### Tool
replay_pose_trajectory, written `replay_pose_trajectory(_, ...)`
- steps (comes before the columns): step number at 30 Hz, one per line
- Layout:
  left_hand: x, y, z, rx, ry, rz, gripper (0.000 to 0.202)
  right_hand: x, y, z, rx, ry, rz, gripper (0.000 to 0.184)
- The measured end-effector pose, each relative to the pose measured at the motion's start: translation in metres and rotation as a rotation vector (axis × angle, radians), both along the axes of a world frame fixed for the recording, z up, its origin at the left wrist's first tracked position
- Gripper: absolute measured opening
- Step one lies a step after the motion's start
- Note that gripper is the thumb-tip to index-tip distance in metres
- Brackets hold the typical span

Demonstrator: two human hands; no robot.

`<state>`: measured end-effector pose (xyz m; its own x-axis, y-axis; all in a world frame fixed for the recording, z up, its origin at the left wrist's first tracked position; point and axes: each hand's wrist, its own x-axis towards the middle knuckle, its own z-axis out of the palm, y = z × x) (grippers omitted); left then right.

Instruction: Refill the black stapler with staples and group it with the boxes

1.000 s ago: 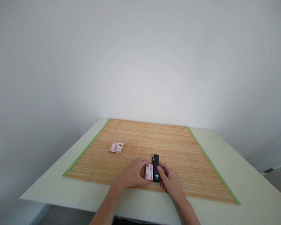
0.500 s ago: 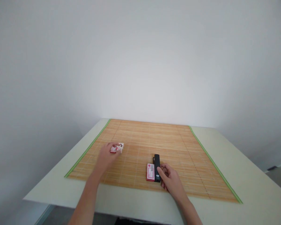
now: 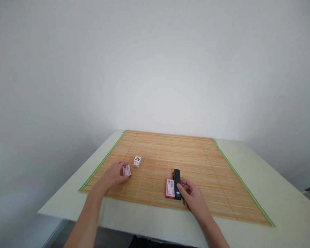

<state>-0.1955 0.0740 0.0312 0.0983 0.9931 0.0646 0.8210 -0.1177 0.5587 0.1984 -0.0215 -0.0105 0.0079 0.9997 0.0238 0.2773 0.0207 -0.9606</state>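
Observation:
My left hand [image 3: 115,174] is closed on a small red and white box [image 3: 126,170] near the left side of the bamboo mat [image 3: 196,162]. Another small white box [image 3: 136,161] lies just beyond it, apart from my fingers. My right hand [image 3: 193,198] rests with curled fingers on the near end of a black stapler [image 3: 177,178] at the mat's front middle. A red and white staple box [image 3: 170,188] lies flat against the stapler's left side.
The mat has green edges and lies on a pale table [image 3: 286,193]. The table's front edge [image 3: 170,225] runs just under my forearms. A plain white wall [image 3: 155,69] stands behind the table.
My left hand left the box beside the stapler, reached left to the pair of small boxes and took one toward me. My right hand stayed on the stapler.

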Motion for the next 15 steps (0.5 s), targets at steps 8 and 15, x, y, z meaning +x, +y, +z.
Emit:
replay_pose_trajectory(8, 0.133, -0.045, 0.024, 0.063, -0.150, -0.462, 0.062, -0.001, 0.001, -0.006, -0.004, 0.021, -0.013, 0.052)
replay_pose_trajectory(15, 0.169, -0.050, 0.017, 0.031, -0.165, -0.564, 0.062, -0.002, 0.001, -0.003, 0.009, 0.014, -0.005, 0.052)
